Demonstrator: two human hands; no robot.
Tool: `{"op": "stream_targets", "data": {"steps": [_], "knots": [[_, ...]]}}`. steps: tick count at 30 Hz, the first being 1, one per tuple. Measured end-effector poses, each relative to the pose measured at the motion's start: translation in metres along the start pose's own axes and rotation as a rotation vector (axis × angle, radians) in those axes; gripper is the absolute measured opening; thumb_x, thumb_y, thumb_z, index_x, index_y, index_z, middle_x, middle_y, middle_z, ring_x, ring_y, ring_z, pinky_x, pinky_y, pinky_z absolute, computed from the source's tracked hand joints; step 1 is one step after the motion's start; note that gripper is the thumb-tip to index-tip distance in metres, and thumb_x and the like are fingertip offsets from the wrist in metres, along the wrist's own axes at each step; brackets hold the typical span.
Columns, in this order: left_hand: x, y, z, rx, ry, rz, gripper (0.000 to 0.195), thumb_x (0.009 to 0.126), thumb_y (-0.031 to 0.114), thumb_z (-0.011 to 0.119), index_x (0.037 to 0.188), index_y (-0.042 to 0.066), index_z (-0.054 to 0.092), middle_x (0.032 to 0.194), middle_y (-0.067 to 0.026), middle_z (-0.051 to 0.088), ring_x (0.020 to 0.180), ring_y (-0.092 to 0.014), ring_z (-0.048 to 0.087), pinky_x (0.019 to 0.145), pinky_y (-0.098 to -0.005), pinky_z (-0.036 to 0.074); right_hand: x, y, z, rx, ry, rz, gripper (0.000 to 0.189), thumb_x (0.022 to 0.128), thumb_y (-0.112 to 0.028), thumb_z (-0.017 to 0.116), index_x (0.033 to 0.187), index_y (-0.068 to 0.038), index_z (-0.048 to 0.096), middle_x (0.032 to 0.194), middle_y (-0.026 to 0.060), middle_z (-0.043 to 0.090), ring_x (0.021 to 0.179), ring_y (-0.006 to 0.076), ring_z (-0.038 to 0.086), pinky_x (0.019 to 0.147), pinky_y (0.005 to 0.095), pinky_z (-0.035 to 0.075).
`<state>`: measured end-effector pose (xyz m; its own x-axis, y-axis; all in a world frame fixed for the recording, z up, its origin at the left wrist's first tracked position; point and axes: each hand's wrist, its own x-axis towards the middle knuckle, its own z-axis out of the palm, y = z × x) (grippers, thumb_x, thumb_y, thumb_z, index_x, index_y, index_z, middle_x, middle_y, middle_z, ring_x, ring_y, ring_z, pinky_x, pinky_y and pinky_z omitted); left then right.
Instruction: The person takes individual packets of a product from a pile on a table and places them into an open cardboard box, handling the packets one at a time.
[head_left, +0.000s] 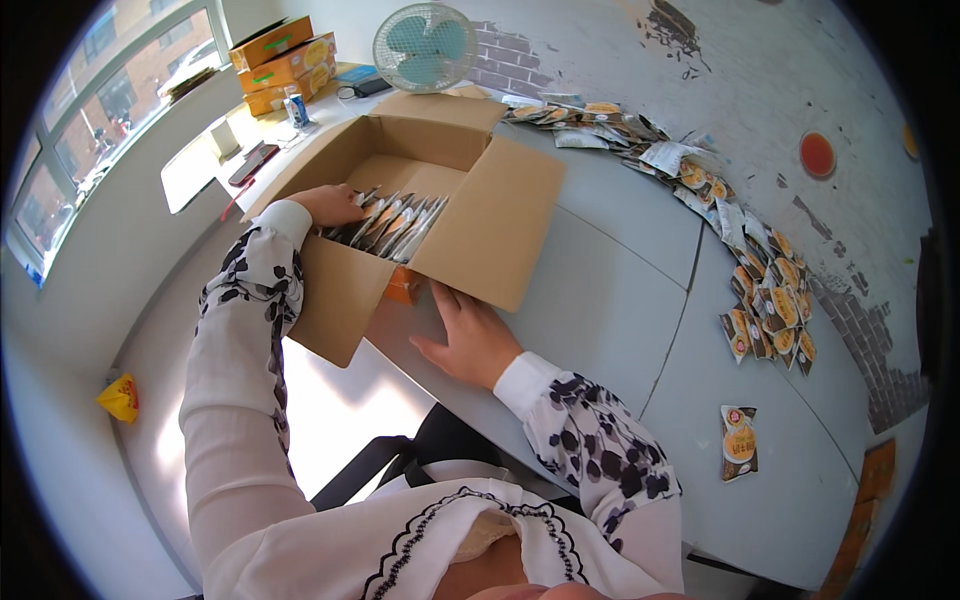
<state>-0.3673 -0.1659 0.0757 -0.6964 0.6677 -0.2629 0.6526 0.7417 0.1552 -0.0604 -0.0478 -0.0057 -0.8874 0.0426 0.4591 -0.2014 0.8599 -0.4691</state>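
An open cardboard box (495, 217) stands at the table's near left edge, its flaps spread outward. A row of packed sachets (397, 221) stands on edge inside, at the near end. My left hand (331, 205) reaches over the box's left wall and rests at the left end of that row; its fingertips are partly hidden, so a hold cannot be made out. My right hand (472, 337) lies on the grey table with its fingers apart, fingertips by the lower edge of the right flap. An orange box (403, 285) shows partly beneath the cardboard box.
Loose sachets (780, 307) lie heaped along the wall side, with a single sachet (740, 442) nearer on the right. At the back stand a fan (425, 46), stacked orange boxes (289, 67) and a small blue-white carton (297, 109). A phone (255, 165) lies left of the cardboard box.
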Motion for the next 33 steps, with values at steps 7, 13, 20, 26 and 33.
{"op": "stream_targets", "data": {"steps": [7, 13, 20, 26, 33], "knots": [[-0.004, 0.014, -0.005, -0.178, -0.064, 0.022, 0.045, 0.083, 0.03, 0.054, 0.115, 0.0, 0.059, 0.118, -0.013, 0.059, 0.098, -0.026, 0.061, 0.084, -0.034, 0.048, 0.009, 0.009, 0.031, 0.002, 0.036, 0.029, 0.083, 0.085, -0.032, 0.066, 0.142, 0.009, 0.024, 0.133, 0.0354, 0.039, 0.116, 0.0485, 0.047, 0.097, 0.0445, 0.043], [0.016, -0.046, 0.014, -0.339, -0.089, 0.522, 0.027, 0.084, 0.014, 0.052, 0.107, 0.002, 0.061, 0.106, -0.0061, 0.056, 0.099, -0.016, 0.054, 0.086, -0.029, 0.045, 0.011, 0.006, 0.034, -0.01, 0.083, -0.024, 0.082, 0.084, -0.031, 0.066, 0.141, 0.011, 0.025, 0.131, 0.0353, 0.041, 0.115, 0.0483, 0.048, 0.096, 0.0445, 0.045], [-0.01, 0.001, -0.008, -0.332, -0.174, 0.274, 0.044, 0.091, 0.037, 0.052, 0.12, 0.004, 0.058, 0.123, -0.0102, 0.054, 0.115, -0.022, 0.051, 0.1, -0.0313, 0.038, 0.012, 0.007, 0.026, 0.164, 0.048, 0.046, 0.081, 0.083, -0.026, 0.066, 0.142, 0.009, 0.025, 0.13, 0.0347, 0.042, 0.114, 0.0491, 0.048, 0.096, 0.0448, 0.044], [-0.005, 0.013, 0.005, -0.389, -0.13, 0.054, 0.09, 0.086, 0.074, 0.04, 0.143, 0.005, 0.04, 0.145, -0.0166, 0.041, 0.128, -0.025, 0.044, 0.093, -0.0335, 0.036, 0.011, 0.004, 0.026, 0.136, 0.089, 0.035, 0.077, 0.083, -0.023, 0.065, 0.143, 0.006, 0.027, 0.132, 0.0333, 0.042, 0.115, 0.0476, 0.049, 0.096, 0.0443, 0.044], [-0.001, 0.03, 0.009, -0.411, 0.041, 0.194, 0.077, 0.094, 0.06, 0.044, 0.142, 0.001, 0.039, 0.14, -0.0179, 0.046, 0.13, -0.024, 0.042, 0.109, -0.0309, 0.029, -0.002, 0.003, 0.015, 0.203, 0.06, 0.035, 0.068, 0.084, -0.019, 0.063, 0.14, 0.006, 0.033, 0.134, 0.0278, 0.046, 0.118, 0.0438, 0.049, 0.098, 0.0436, 0.043]]}}
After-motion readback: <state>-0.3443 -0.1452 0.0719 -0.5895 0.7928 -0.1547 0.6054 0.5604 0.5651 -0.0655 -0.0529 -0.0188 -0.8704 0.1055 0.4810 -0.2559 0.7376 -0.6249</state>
